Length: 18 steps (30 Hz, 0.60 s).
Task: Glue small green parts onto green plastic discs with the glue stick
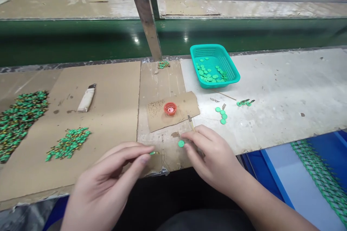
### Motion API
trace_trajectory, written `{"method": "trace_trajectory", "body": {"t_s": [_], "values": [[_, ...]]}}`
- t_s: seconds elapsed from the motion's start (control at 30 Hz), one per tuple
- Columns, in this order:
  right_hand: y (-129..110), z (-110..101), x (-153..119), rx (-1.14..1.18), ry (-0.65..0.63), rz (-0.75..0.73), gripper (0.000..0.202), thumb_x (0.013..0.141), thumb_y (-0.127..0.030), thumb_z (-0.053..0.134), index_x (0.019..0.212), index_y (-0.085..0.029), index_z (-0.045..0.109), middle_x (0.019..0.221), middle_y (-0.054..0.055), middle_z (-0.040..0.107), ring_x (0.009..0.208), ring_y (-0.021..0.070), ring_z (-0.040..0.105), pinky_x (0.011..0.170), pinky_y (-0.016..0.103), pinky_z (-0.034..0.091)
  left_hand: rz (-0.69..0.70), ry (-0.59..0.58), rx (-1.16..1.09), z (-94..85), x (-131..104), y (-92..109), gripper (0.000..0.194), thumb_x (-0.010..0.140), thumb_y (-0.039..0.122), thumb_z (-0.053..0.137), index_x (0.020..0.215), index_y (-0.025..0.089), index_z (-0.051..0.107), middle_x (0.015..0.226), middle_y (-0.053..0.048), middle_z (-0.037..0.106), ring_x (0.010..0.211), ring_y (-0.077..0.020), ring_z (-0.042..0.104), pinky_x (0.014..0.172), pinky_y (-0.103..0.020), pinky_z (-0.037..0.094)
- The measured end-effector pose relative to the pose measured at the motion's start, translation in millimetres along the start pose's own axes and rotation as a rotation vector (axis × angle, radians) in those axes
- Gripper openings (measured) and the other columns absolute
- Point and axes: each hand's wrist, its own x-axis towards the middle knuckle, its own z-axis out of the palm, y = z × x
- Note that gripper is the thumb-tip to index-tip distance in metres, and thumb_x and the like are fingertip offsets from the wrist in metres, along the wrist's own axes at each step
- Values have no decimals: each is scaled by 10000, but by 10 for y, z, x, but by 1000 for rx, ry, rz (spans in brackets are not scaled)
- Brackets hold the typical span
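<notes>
So, teal basket point(214, 85) — green discs point(215, 76) inside; right hand point(215, 153) — one disc point(181, 143).

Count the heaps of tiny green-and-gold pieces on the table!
3: big green-and-gold heap at the far left; medium heap between it and the left hand; small heap near the upright metal post. That hand may hide more.

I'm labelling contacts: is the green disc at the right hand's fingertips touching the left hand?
Apart: the head view shows bare work surface between the green disc and left hand.
</notes>
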Motion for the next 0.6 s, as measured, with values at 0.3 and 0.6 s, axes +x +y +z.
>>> {"method": "trace_trajectory", "body": {"t_s": [0.3,0.6], "values": [[33,-311,-14,450,176,87,366,1195,-75,628,1396,-355,504,1343,7,885,1243,178,901,1031,326,727,138,-186,-44,361,300,206,139,1121,436,813,1073,382,932,1076,22,920,971,-186,890,901,-237,715],[180,-298,-8,235,134,-51,209,1201,-118,607,1307,-262,716,1187,57,895,1108,220,892,1000,367,747,462,-243,314,252,324,226,175,1178,262,685,1268,307,828,1176,-17,866,1055,-199,836,1066,-300,641]]}}
